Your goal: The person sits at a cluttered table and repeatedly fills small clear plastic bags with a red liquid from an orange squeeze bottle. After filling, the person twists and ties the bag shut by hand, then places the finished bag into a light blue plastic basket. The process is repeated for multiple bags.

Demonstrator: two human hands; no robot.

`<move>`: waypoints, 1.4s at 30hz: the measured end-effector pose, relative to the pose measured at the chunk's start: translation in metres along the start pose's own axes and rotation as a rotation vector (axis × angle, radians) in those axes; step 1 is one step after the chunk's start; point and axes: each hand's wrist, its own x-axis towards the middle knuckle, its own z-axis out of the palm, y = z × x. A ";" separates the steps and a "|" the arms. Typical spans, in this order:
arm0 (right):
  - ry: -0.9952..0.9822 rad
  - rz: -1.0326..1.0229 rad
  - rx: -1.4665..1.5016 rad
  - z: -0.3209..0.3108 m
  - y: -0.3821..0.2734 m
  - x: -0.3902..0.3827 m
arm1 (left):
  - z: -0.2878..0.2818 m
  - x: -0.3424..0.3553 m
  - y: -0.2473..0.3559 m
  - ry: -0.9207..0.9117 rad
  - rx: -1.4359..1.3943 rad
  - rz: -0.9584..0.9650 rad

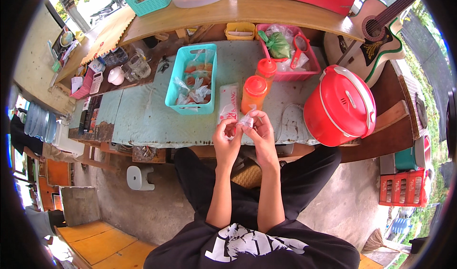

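Just above the table's near edge, my left hand [227, 138] and my right hand [263, 134] meet, fingers pinched on the gathered top of a small clear plastic bag [246, 121]. Something reddish shows by my left fingers; the fingers hide most of the bag. Right behind the hands stand two orange squeeze bottles with red-orange caps, the nearer bottle [254, 94] and the farther bottle [266, 69]. A white plastic packet with red print [229, 102] lies left of them. Farther left, a turquoise basket [191, 109] holds several small tied bags of orange-red contents [199, 81].
A red rice-cooker-like container [335, 107] stands at the right. Behind the bottles, a pink basket [297, 74] holds plastic bags and red-handled scissors [299, 54]. A guitar [373, 33] leans at the back right. A wooden shelf [247, 9] spans the far side. Glass mugs [138, 66] stand at left.
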 end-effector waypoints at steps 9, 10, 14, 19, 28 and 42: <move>0.252 -0.244 -0.503 -0.012 0.026 0.007 | 0.004 0.001 0.013 0.043 0.186 0.364; 0.237 -0.248 -0.543 -0.013 0.024 0.007 | 0.005 0.000 0.011 0.043 0.187 0.335; 0.281 -0.346 -0.718 -0.008 0.021 0.006 | 0.009 -0.005 0.014 0.067 0.103 0.230; 0.335 -0.365 -0.781 -0.004 0.021 0.003 | 0.009 -0.001 0.011 0.113 0.299 0.415; 0.265 -0.387 -0.936 0.008 0.021 0.004 | 0.007 -0.004 0.002 0.143 0.053 0.106; 0.332 -0.223 -0.594 -0.003 0.043 0.004 | 0.009 -0.007 -0.008 0.061 0.043 -0.089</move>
